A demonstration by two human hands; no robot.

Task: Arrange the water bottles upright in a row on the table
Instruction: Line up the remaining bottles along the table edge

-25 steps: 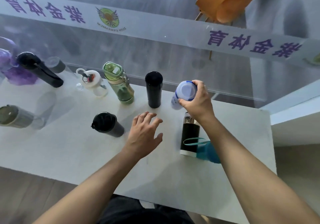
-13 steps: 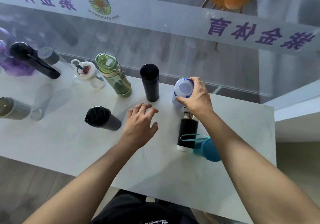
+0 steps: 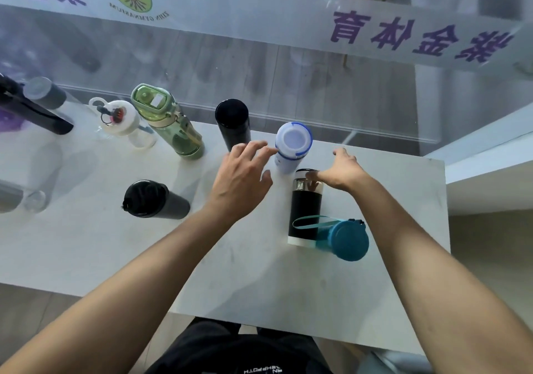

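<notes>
Both hands splayed, holding nothing: left hand (image 3: pixel 240 177) fingertips brush white bottle (image 3: pixel 292 147), right hand (image 3: pixel 341 170) just beside black flask (image 3: pixel 305 204) top. Stray nudge likely topples white bottle.

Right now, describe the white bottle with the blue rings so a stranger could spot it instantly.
Start at the far edge of the white table, where bottles stand in a row. At the row's right end, just right of the tall black flask, stands the white bottle, between both open hands. It alone has a pale lid edged in blue.
</notes>
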